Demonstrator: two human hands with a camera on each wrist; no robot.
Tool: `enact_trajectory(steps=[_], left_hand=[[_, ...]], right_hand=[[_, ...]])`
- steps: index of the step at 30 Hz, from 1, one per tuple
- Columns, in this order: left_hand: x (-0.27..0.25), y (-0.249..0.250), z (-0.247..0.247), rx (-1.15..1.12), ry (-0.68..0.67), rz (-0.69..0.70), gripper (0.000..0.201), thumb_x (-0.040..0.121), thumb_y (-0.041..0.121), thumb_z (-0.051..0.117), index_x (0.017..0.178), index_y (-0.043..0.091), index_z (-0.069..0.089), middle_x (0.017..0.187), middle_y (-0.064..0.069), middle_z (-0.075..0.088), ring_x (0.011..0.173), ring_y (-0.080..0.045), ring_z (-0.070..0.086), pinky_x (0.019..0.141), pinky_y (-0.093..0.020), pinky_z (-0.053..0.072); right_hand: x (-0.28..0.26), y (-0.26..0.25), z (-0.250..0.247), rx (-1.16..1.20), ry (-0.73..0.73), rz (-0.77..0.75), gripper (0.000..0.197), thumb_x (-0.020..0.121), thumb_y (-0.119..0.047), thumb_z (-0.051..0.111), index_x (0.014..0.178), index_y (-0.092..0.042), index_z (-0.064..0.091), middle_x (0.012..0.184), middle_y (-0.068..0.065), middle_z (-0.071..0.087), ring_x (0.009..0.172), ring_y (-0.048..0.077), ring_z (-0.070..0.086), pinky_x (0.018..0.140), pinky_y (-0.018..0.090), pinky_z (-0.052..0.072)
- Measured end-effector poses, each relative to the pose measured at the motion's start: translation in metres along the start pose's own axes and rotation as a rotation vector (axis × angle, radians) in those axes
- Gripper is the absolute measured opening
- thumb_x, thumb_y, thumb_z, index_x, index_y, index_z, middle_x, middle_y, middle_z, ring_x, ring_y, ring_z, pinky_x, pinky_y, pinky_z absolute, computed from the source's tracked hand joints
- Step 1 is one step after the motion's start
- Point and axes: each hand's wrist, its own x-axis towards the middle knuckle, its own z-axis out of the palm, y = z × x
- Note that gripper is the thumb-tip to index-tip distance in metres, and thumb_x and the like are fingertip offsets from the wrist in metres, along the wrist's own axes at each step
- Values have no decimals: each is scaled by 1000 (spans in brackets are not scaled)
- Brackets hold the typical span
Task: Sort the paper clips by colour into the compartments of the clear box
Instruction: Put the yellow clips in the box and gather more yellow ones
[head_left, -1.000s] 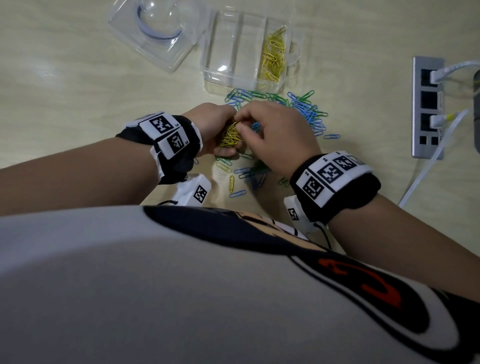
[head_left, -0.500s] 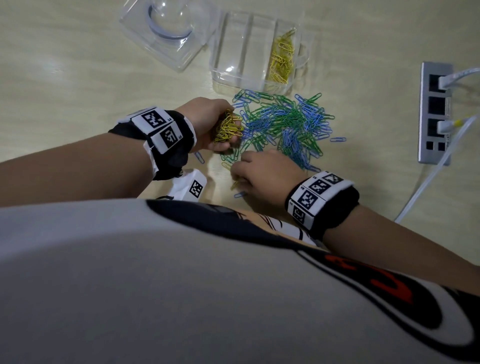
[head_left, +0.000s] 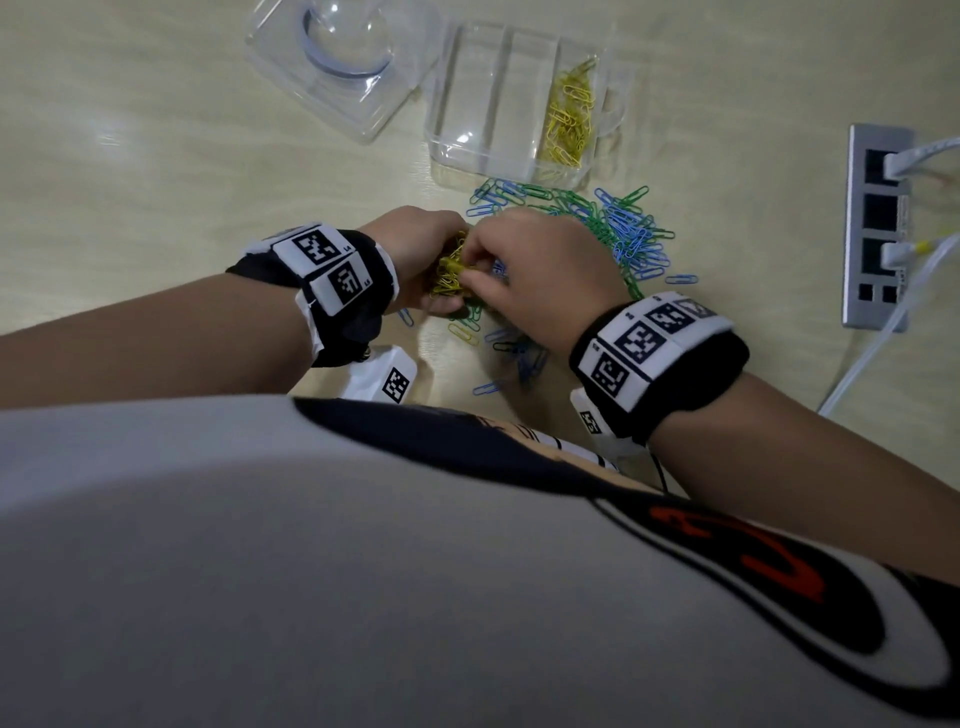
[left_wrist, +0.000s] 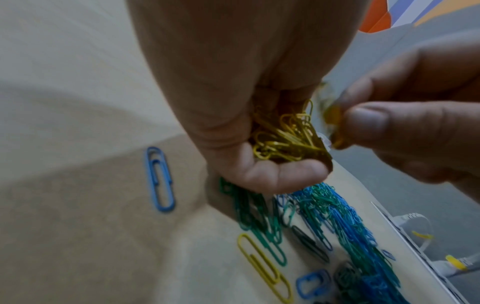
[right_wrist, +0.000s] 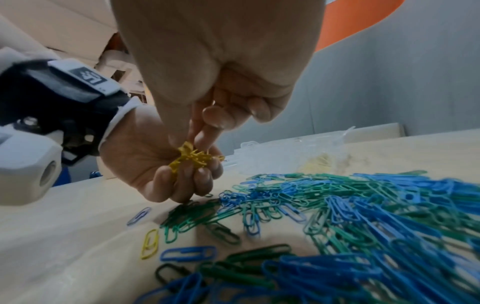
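Observation:
My left hand (head_left: 426, 254) cups a bunch of yellow paper clips (left_wrist: 283, 139) just above the table. My right hand (head_left: 524, 270) meets it, thumb and forefinger pinching a yellow clip (left_wrist: 333, 115) at the bunch (right_wrist: 193, 158). A pile of blue and green clips (head_left: 618, 234) lies on the table behind and under the hands. The clear box (head_left: 457, 150) stands beyond, with yellow clips (head_left: 569, 119) in its right compartment; the other two compartments look empty. One loose yellow clip (left_wrist: 262, 265) lies near the hands.
The clear lid (head_left: 337, 67) lies left of the box. A grey socket strip (head_left: 878, 228) with white cables (head_left: 883, 332) sits at the right. Scattered blue clips (head_left: 488, 387) lie near the table's front edge, close to my body.
My right hand came up from the table near my body, carrying a yellow clip, and now meets the left hand's bunch. The left hand stayed in place.

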Motion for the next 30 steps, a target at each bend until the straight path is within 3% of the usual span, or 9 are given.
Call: enact_trajectory(steps=[4, 8, 11, 13, 15, 19, 21, 26, 30], left_hand=[[2, -1, -4, -33, 0, -1, 18, 91, 15, 46, 80, 7, 58, 70, -13, 61, 55, -26, 61, 45, -25, 51], [3, -1, -7, -65, -31, -25, 24, 94, 21, 43, 81, 6, 56, 56, -8, 61, 50, -19, 59, 50, -24, 52], [4, -2, -11, -99, -19, -53, 23, 96, 25, 43, 84, 8, 55, 56, -6, 62, 46, -15, 59, 49, -22, 51], [5, -1, -12, -99, -7, -56, 22, 96, 25, 42, 85, 11, 54, 58, -6, 63, 46, -15, 58, 49, -22, 50], [5, -1, -13, -94, 1, -55, 21, 96, 26, 42, 87, 11, 54, 64, -8, 63, 47, -15, 58, 50, -22, 50], [6, -1, -15, -80, -9, -61, 24, 96, 26, 40, 84, 12, 56, 62, -6, 62, 46, -14, 58, 48, -20, 49], [7, -2, -14, -75, -16, -61, 25, 96, 26, 40, 83, 12, 56, 61, -6, 62, 46, -14, 58, 49, -20, 49], [8, -1, -11, -57, -11, -54, 24, 96, 27, 41, 84, 12, 56, 57, -4, 62, 47, -15, 59, 53, -23, 51], [6, 2, -6, -39, -12, -51, 26, 96, 27, 41, 81, 11, 56, 55, -4, 62, 48, -15, 59, 51, -21, 51]], right_hand=[[1, -2, 2, -18, -4, -13, 26, 92, -39, 53, 113, -26, 62, 105, -3, 59, 100, 19, 56, 85, 32, 37], [-11, 1, 5, 163, 153, 49, 18, 91, -34, 55, 97, -20, 62, 93, -2, 57, 84, 21, 57, 73, 35, 42], [-17, 2, 16, -13, -90, 57, 21, 92, -40, 50, 93, -22, 61, 93, -2, 59, 88, 22, 58, 75, 35, 41], [-20, -1, 27, -169, -254, 14, 26, 93, -45, 49, 102, -24, 61, 104, -1, 61, 97, 24, 60, 82, 36, 42], [-21, -4, 38, -255, -317, -6, 33, 93, -47, 49, 111, -21, 57, 113, 2, 60, 101, 26, 60, 83, 37, 42], [-16, -7, 42, -321, -268, -19, 22, 96, -28, 46, 109, -15, 57, 110, 5, 61, 94, 28, 62, 72, 36, 38], [-15, -6, 38, -343, -277, -22, 19, 94, -24, 46, 105, -14, 59, 105, 5, 62, 90, 29, 62, 75, 37, 40], [-19, 9, 20, -281, -258, 60, 20, 88, -31, 50, 98, -17, 60, 100, 3, 61, 88, 28, 60, 64, 31, 34], [-21, 12, 11, -223, -189, 83, 19, 87, -32, 50, 95, -18, 60, 97, 2, 60, 86, 29, 60, 66, 33, 37]])
